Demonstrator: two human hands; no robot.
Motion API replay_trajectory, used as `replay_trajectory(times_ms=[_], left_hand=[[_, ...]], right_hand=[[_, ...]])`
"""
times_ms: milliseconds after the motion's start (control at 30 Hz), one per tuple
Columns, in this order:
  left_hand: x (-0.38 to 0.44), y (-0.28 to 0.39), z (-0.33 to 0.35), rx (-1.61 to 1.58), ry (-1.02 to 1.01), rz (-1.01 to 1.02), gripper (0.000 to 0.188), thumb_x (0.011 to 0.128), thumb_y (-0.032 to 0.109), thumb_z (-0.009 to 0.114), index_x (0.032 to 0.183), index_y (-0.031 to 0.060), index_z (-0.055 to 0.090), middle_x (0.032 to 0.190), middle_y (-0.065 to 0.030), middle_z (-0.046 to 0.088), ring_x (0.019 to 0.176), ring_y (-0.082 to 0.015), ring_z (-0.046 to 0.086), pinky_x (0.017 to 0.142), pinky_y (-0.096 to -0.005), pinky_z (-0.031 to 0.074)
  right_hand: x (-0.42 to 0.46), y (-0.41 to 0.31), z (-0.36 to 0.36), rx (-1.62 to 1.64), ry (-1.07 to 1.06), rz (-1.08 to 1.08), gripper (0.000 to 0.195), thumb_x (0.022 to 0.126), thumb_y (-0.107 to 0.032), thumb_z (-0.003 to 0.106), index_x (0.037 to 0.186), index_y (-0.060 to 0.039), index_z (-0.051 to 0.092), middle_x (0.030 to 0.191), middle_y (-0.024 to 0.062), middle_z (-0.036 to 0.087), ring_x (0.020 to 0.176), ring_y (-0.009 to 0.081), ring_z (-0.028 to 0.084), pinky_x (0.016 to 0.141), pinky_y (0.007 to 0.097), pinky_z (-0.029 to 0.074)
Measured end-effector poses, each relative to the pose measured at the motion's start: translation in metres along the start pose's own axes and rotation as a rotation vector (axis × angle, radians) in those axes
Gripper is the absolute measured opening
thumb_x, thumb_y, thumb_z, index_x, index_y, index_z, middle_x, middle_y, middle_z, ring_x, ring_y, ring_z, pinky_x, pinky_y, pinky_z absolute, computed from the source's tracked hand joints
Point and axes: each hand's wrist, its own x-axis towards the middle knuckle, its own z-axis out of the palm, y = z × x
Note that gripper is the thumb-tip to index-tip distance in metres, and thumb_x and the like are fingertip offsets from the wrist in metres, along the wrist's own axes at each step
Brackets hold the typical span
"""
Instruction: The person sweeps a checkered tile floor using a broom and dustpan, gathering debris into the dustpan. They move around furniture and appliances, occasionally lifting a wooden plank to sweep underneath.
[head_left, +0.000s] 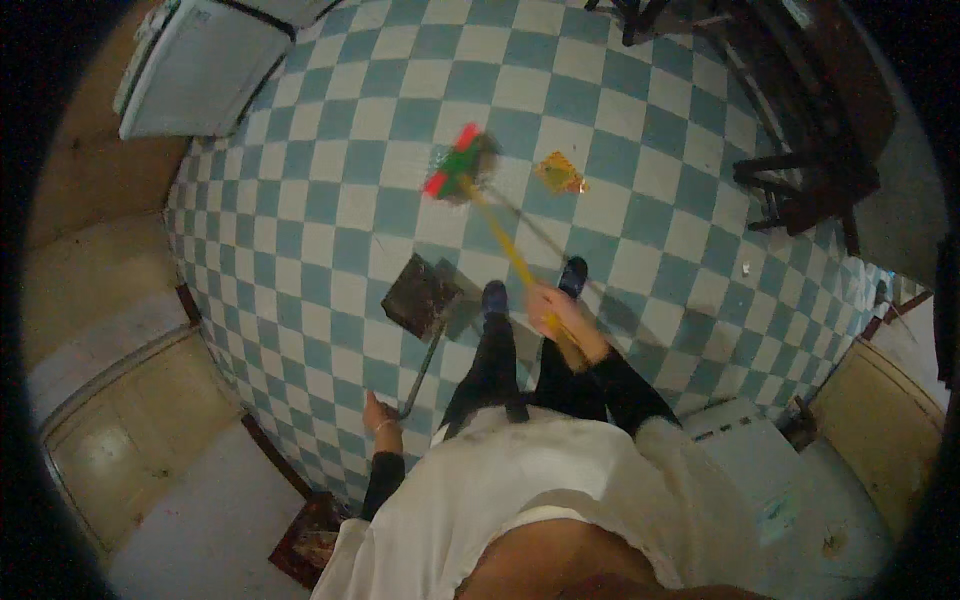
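My right hand (555, 313) grips the yellow handle (504, 236) of a broom, angled away from me. Its green and red head (454, 166) is blurred and appears to be at the floor. In my left hand (380, 414) is the grey handle (424, 371) of a dustpan. The dark dustpan pan (417, 296) is in front of my feet, to the left; what it holds is too dim to tell. A crumpled yellow wrapper (559, 173) lies on the tiles, right of the broom head and apart from it.
Green and white checkered tiles (345, 202) cover the floor. A small white scrap (745, 268) lies to the right. Dark wooden furniture (810, 187) stands at the right, a white appliance (206, 71) at the upper left. Closed doors (127, 442) line the left wall. A white box-like object (739, 435) is behind me.
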Motion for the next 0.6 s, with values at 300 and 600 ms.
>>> replay_trajectory(times_ms=[300,600], left_hand=[[-0.019,0.010,0.034,0.347,0.031,0.324,0.034,0.084,0.023,0.047,0.058,0.0020,0.044,0.045,-0.0044,0.035,0.046,-0.0209,0.043,0.055,-0.0386,0.040],[-0.085,0.006,0.155,0.252,0.025,0.200,0.034,0.079,0.032,0.056,0.061,0.0058,0.048,0.047,-0.0030,0.037,0.038,-0.0171,0.036,0.039,-0.0330,0.032]], right_hand=[[0.070,-0.108,-0.083,-0.062,-0.061,-0.081,0.007,0.085,-0.016,0.046,0.084,-0.0092,0.048,0.064,-0.0012,0.044,0.052,0.0073,0.043,0.043,0.0221,0.035],[-0.365,-0.170,-0.155,-0.126,0.605,-0.310,0.024,0.086,-0.022,0.045,0.105,-0.0071,0.049,0.067,-0.0012,0.044,0.051,0.0092,0.043,0.043,0.0220,0.038]])
